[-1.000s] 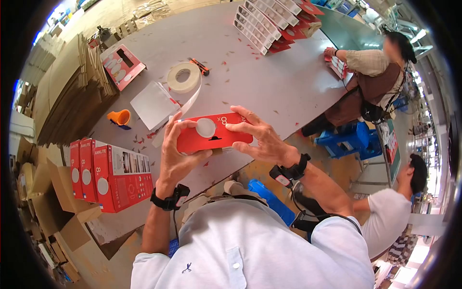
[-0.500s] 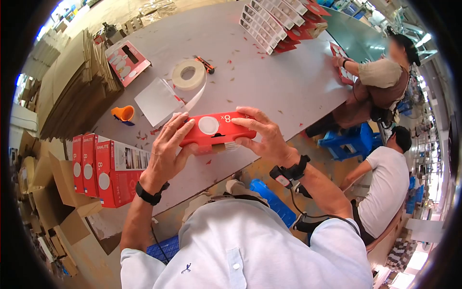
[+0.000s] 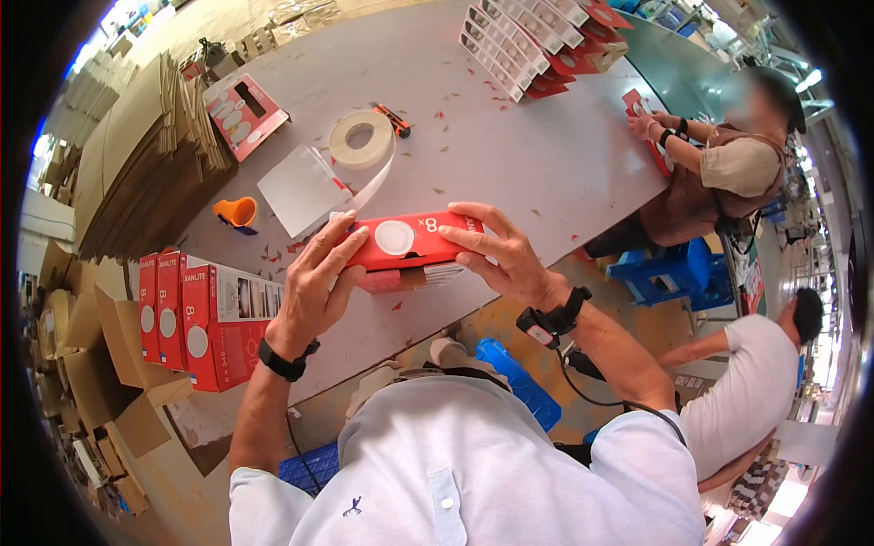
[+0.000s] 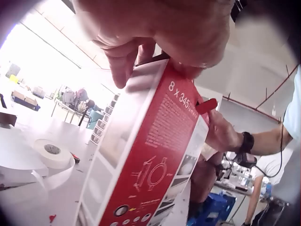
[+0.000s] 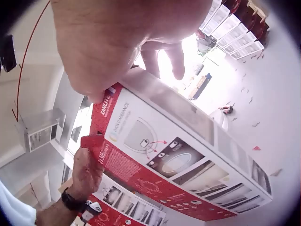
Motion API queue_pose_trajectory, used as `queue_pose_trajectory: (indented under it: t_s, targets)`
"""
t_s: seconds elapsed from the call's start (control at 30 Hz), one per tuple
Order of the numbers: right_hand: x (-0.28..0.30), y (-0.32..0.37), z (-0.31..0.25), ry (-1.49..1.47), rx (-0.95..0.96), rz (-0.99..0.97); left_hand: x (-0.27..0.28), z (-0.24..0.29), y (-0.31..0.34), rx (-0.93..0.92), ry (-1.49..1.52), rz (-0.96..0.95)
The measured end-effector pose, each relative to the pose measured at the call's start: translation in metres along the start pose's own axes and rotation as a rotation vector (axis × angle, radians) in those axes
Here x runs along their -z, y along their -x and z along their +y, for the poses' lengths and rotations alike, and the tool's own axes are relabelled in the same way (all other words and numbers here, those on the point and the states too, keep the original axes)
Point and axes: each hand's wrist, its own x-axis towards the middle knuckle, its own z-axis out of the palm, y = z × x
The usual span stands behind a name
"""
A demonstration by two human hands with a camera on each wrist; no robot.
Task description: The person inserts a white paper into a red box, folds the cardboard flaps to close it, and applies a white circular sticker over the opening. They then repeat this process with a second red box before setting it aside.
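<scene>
A red light-fixture carton (image 3: 423,244) with a white disc and "8x" printed on its end stands upright before me at the table's near edge. My left hand (image 3: 319,278) holds its left end, fingers across the top and thumb by the near edge. At the right end my right hand (image 3: 510,259) grips the corner, its fingers over the top. In the left wrist view a small red tab (image 4: 207,106) juts out from the upper edge. Printed pictures cover the carton's white side panel (image 5: 174,150) in the right wrist view.
Several matching cartons (image 3: 223,337) stand at left, beside an open cardboard box (image 3: 118,350). Beyond are a tape roll (image 3: 361,139), orange cutter (image 3: 391,120), orange tape dispenser (image 3: 238,212), white sheet (image 3: 303,189) and flattened cardboard (image 3: 150,164). Two people are at right.
My left hand has shifted left and its thumb has come up from below the carton's near edge. The right thumb has moved slightly. At right, the seated person and the worker have changed posture.
</scene>
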Motion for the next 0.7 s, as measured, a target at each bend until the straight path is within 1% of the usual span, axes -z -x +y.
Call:
queue_pose_trajectory:
  t_s: [0.13, 0.23, 0.43, 0.5, 0.53, 0.63, 0.67, 0.7]
  targets:
    - [0.010, -0.001, 0.000, 0.013, 0.033, -0.107, 0.001, -0.006, 0.004, -0.041, -0.033, -0.068]
    - [0.010, 0.001, 0.008, 0.097, 0.098, -0.122, -0.003, -0.009, 0.007, -0.051, -0.068, -0.078]
    - [-0.006, 0.015, 0.023, 0.260, 0.182, -0.041, -0.011, -0.010, 0.011, -0.088, -0.287, -0.052]
    - [-0.006, 0.013, 0.023, 0.279, 0.176, -0.034, -0.007, -0.003, -0.001, -0.107, -0.292, -0.025]
    - [-0.006, 0.014, 0.020, 0.288, 0.166, -0.032, -0.009, 0.002, -0.006, -0.116, -0.289, -0.016]
    - [-0.004, 0.006, 0.006, 0.485, 0.149, -0.005, -0.029, 0.019, -0.027, -0.010, -0.279, -0.069]
    - [-0.001, 0.002, -0.005, 0.445, 0.130, 0.012, -0.032, 0.019, -0.033, -0.059, -0.306, -0.066]
    - [0.003, -0.003, -0.024, 0.403, 0.110, 0.026, -0.036, 0.022, -0.036, -0.059, -0.308, -0.050]
